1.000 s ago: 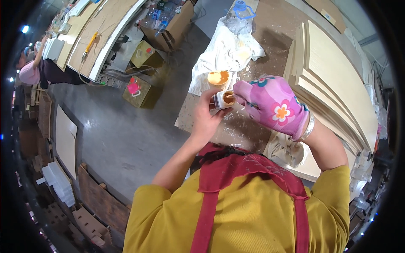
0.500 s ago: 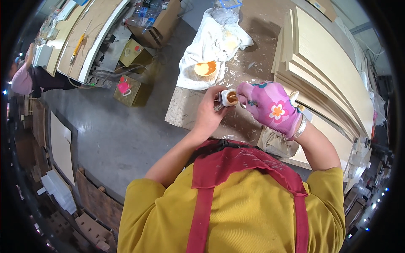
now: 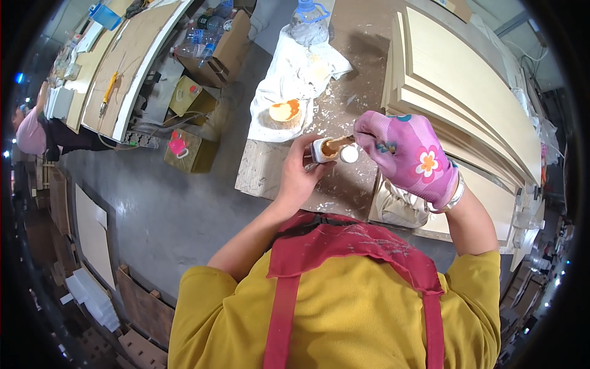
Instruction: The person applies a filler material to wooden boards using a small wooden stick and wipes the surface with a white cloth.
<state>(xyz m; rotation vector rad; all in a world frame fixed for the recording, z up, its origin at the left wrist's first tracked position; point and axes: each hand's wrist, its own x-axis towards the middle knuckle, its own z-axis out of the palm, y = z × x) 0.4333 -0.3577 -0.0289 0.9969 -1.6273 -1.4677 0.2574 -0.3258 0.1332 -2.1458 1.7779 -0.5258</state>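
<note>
My bare left hand (image 3: 298,175) is wrapped round a small squarish jar (image 3: 318,151), tilted with its mouth to the right. Orange-brown paste coats the inside of its mouth. In a pink flowered glove, my right hand (image 3: 405,157) pinches a thin brown stick (image 3: 342,142), whose coated end is at the jar's mouth. Just below the stick shows a round white cap (image 3: 349,154); whether it rests on the table or is held, I cannot tell. Beyond the jar, a round dish (image 3: 284,111) with cream and orange paste sits on a white cloth (image 3: 276,77).
Large pale panels (image 3: 458,80) are stacked at the right of the brown worktable (image 3: 362,55). A clear jug (image 3: 308,24) stands at the back, a bundled cloth (image 3: 399,206) near the front edge. Metal cans (image 3: 200,150) are on the left; a person (image 3: 34,132) is at far left.
The stick has come out of the jar to the right, showing more of its length. My right hand has shifted slightly right, and the white cap now shows fully. My view has shifted.
</note>
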